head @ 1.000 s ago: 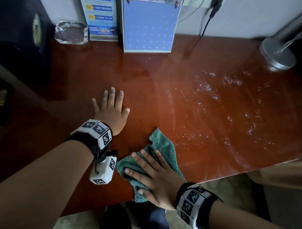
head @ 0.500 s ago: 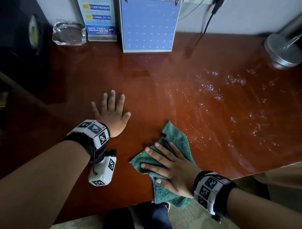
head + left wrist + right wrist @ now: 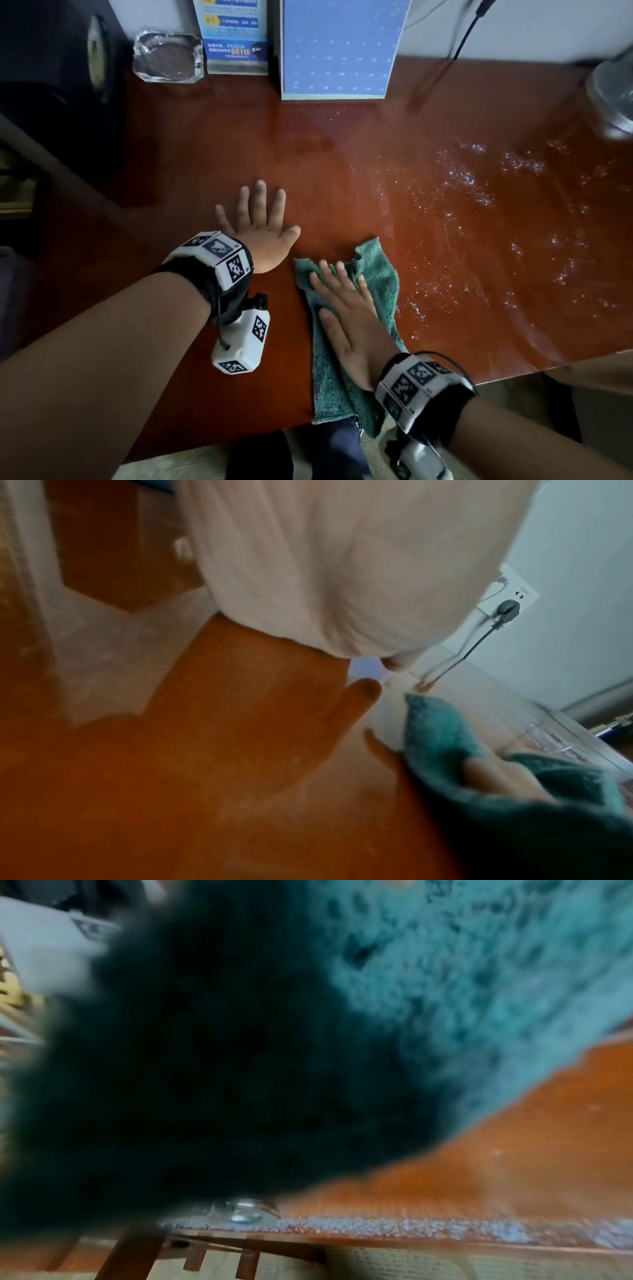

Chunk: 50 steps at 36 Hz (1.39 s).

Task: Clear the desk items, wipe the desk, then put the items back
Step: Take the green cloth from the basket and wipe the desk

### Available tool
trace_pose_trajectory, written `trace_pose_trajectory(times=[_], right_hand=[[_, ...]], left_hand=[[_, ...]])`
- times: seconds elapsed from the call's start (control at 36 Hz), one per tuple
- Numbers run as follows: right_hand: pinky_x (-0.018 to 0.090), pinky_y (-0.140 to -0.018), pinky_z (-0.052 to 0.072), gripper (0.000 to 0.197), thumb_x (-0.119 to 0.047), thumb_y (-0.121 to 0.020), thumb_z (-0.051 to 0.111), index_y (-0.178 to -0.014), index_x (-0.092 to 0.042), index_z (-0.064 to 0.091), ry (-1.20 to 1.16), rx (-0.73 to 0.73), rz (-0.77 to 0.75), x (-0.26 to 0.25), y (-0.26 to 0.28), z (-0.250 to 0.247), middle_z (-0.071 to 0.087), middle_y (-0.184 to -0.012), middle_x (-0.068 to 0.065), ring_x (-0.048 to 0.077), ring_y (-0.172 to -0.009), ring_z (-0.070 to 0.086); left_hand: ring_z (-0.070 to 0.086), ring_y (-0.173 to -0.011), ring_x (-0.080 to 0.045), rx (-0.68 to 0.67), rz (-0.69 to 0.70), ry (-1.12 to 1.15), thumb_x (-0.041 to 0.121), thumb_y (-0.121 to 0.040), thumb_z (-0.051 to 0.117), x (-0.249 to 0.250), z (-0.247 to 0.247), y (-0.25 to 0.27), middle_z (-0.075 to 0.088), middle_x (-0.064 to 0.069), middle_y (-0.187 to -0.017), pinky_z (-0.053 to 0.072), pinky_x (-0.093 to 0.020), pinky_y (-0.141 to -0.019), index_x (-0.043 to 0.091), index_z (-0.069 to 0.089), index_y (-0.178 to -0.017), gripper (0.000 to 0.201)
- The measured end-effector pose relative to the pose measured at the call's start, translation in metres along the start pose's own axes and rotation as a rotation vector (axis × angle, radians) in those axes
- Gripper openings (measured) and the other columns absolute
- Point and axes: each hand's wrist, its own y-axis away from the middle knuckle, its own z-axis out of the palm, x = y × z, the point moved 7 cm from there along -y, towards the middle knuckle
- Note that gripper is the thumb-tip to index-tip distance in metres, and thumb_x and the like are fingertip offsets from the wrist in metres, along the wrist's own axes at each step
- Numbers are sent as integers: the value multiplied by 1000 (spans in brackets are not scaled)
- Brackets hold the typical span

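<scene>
A green cloth (image 3: pixel 380 274) lies on the red-brown desk (image 3: pixel 342 164) near its front edge, with its lower end hanging over the edge. My right hand (image 3: pixel 346 308) presses flat on the cloth with straight, spread fingers. My left hand (image 3: pixel 262 226) rests flat on the bare desk just left of the cloth, fingers spread. In the left wrist view the cloth (image 3: pixel 441 731) shows at the right beside the palm (image 3: pixel 342 561). The right wrist view is mostly filled by the blurred cloth (image 3: pixel 462 961). Water droplets (image 3: pixel 479 192) cover the desk's right half.
A glass ashtray (image 3: pixel 168 56), a blue leaflet stand (image 3: pixel 236 37) and a blue desk calendar (image 3: pixel 342 51) line the back edge. A metal lamp base (image 3: pixel 613 99) sits at the far right. A black cable (image 3: pixel 466 34) hangs down the wall. Something dark (image 3: pixel 58 68) stands at the left.
My right hand has swept the cloth from the front edge up and to the right, then back toward the left hand, turning so the fingers point away. The left hand has stayed in place.
</scene>
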Motion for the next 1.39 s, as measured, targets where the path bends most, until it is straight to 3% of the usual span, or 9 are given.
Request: trace_pose_trajectory(times=[0.11, 0.22, 0.33, 0.39, 0.58, 0.72, 0.83, 0.94, 1.39], right_hand=[[25, -112, -24, 64, -53, -94, 6, -151, -26, 12, 158, -107, -41, -18, -5, 14, -10, -156, -15, 0, -140, -26], [30, -112, -25, 67, -53, -90, -3, -151, -26, 9, 272, -174, -91, -34, -2, 30, -14, -156, -9, 8, -141, -28], [45, -114, -3, 52, -49, -98, 12, -145, -32, 26, 398, -194, -153, -45, 7, 49, 5, -159, 0, 27, -147, -5], [49, -113, 1, 46, -48, -99, 23, -142, -35, 32, 455, -187, -203, -47, 13, 57, 13, -158, 1, 31, -147, 0], [50, -114, -2, 47, -55, -96, 30, -142, -45, 28, 483, -285, -368, -41, 37, 64, 15, -159, -2, 26, -148, -4], [49, -116, -4, 54, -59, -95, 32, -146, -45, 22, 520, -337, -434, -25, 47, 52, -2, -161, -5, 22, -148, -8], [49, -116, 1, 54, -58, -96, 32, -147, -44, 21, 576, -366, -448, -10, 49, 38, 2, -161, -5, 22, -148, -4], [47, -116, -4, 54, -58, -96, 27, -148, -45, 16, 637, -386, -443, 5, 42, 26, -1, -160, -7, 21, -148, -8], [49, -116, -3, 49, -49, -100, 24, -148, -45, 14, 705, -402, -494, 37, 1, -14, 1, -160, -6, 23, -148, -6]], left_hand=[[-36, -137, -25, 7, 4, 5, 54, -96, 11, 1, 0, 0, -42, 0, -147, -18, -57, -109, 30, -24, -145, 65], [-35, -137, -25, 9, 6, 8, 55, -96, 12, 0, 0, 0, -41, 0, -148, -18, -57, -110, 30, -24, -145, 66], [-36, -137, -25, 6, 9, 6, 55, -96, 12, 0, 0, 0, -42, 0, -147, -18, -58, -110, 29, -24, -145, 67], [-36, -137, -25, 4, 6, 8, 56, -96, 12, 1, -1, 0, -42, 1, -147, -18, -58, -110, 30, -24, -145, 67], [-36, -137, -25, 6, 9, 11, 55, -96, 14, 2, -1, 3, -42, 0, -147, -18, -58, -110, 30, -23, -145, 66], [-35, -137, -25, 15, 12, 11, 55, -96, 14, 2, -1, 1, -41, 0, -148, -18, -58, -109, 29, -23, -145, 67], [-38, -136, -25, 7, 7, 6, 55, -96, 13, 1, 0, 0, -44, 0, -146, -18, -58, -109, 30, -26, -144, 67], [-39, -135, -24, 7, -3, -4, 55, -96, 12, 1, 1, 0, -45, 0, -145, -18, -58, -110, 30, -27, -144, 67], [-39, -135, -25, 6, 6, 2, 55, -96, 13, 1, 2, -2, -46, -1, -144, -19, -59, -108, 29, -28, -143, 68]])
